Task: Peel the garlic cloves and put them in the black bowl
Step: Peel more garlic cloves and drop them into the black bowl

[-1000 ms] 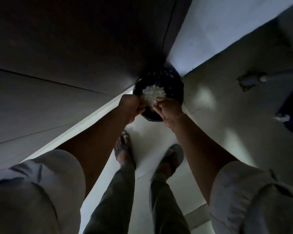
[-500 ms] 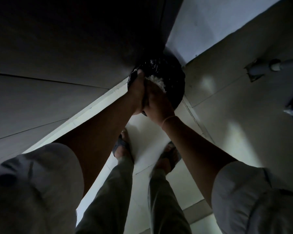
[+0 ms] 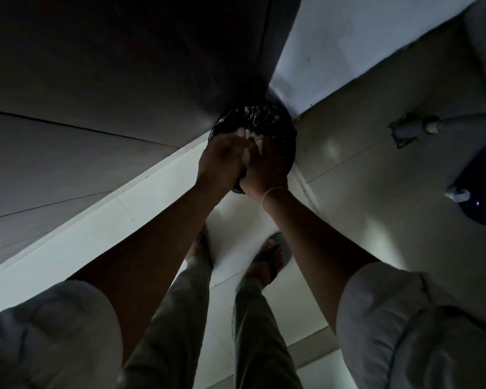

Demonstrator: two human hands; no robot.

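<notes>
Dim light. A round black container (image 3: 267,116) lined with shiny black plastic stands on the floor in the corner. Both hands are held together just above its near rim. My left hand (image 3: 222,161) curls over a wad of white flaky garlic skins (image 3: 249,148). My right hand (image 3: 265,171) cups the same wad from the other side, and a thin band circles its wrist. A few white bits show above the fingers. The hands hide most of the container's inside. No whole cloves can be made out.
A dark panelled wall (image 3: 96,80) rises on the left and a pale wall (image 3: 348,37) behind. On the tiled floor to the right are a pipe fitting (image 3: 413,127) and a dark blue object (image 3: 483,186). My sandalled feet (image 3: 272,256) stand below the hands.
The white pile lay in the open in the black container a second ago. Both hands have closed together around it, and the view has shifted slightly.
</notes>
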